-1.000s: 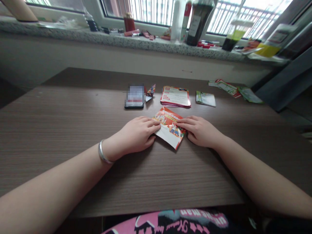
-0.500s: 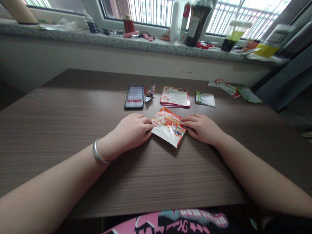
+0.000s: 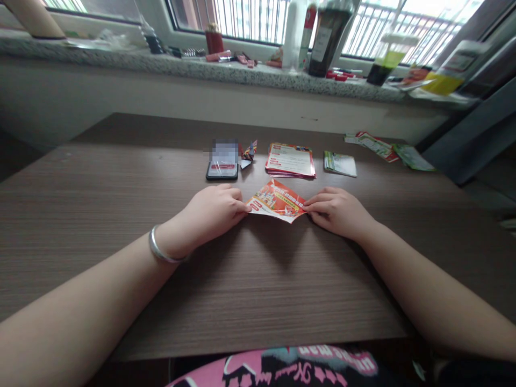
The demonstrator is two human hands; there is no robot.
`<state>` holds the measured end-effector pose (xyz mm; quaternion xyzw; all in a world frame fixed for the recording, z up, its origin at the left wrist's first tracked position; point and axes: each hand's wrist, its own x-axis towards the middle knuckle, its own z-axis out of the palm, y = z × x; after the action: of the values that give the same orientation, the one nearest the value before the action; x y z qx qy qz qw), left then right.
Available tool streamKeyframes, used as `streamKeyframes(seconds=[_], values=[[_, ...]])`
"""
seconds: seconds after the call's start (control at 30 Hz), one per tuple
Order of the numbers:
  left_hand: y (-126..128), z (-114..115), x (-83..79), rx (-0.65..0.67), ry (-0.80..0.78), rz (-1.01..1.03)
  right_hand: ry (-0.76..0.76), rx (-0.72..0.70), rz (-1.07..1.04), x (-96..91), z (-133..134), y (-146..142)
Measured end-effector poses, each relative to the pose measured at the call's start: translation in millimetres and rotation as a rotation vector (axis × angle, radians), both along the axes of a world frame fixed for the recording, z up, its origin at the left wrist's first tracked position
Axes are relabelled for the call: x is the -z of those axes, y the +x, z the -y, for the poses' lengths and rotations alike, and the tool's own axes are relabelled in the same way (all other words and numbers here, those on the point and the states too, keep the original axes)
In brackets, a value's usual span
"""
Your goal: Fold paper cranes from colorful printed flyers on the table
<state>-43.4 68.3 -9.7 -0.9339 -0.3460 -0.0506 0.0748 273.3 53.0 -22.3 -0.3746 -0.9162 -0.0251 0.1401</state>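
A printed sheet of paper (image 3: 278, 201), red and orange with a white lower part, is held between my hands with a corner towards me. Pinched on its left corner are the thumb and fingers of my left hand (image 3: 217, 209), which wears a silver bangle (image 3: 157, 244) at the wrist. My right hand (image 3: 336, 212) grips the opposite corner. The near corner is raised off the wooden table (image 3: 258, 301) and casts a shadow there. Just beyond the sheet lies a stack of similar printed sheets (image 3: 290, 159).
A phone (image 3: 222, 161) and a small folded paper piece (image 3: 250, 154) lie left of the stack. To its right are a smaller paper stack (image 3: 339, 163) and loose green and red papers (image 3: 379, 146). Bottles (image 3: 324, 43) and small items line the windowsill (image 3: 250, 78).
The sheet's near corner has lifted and tipped away from me. My left hand has shifted slightly left, and the sheet looks more stretched between the hands.
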Motion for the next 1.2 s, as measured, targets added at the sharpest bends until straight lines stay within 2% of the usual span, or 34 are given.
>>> streamKeyframes(seconds=[0.2, 0.37, 0.6, 0.8, 1.0, 1.2], values=[[2, 3, -2.6, -0.076, 0.008, -0.023, -0.119, 0.02, -0.061, -3.1, 1, -3], [7, 9, -3.8, -0.193, 0.023, 0.047, -0.209, 0.064, -0.157, -1.8, 2, -5], [10, 9, -1.1, -0.199, 0.033, 0.133, -0.197, 0.144, -0.194, 1.5, 0, -9], [9, 3, 3.5, -0.21, -0.016, 0.195, -0.273, 0.322, -0.213, 0.7, 1, -17], [14, 5, 4.7, -0.249, 0.052, 0.148, -0.223, 0.376, -0.088, -1.2, 0, -25], [17, 9, 3.9, -0.28, 0.113, 0.084, -0.235, 0.429, -0.046, -1.9, -2, -30]])
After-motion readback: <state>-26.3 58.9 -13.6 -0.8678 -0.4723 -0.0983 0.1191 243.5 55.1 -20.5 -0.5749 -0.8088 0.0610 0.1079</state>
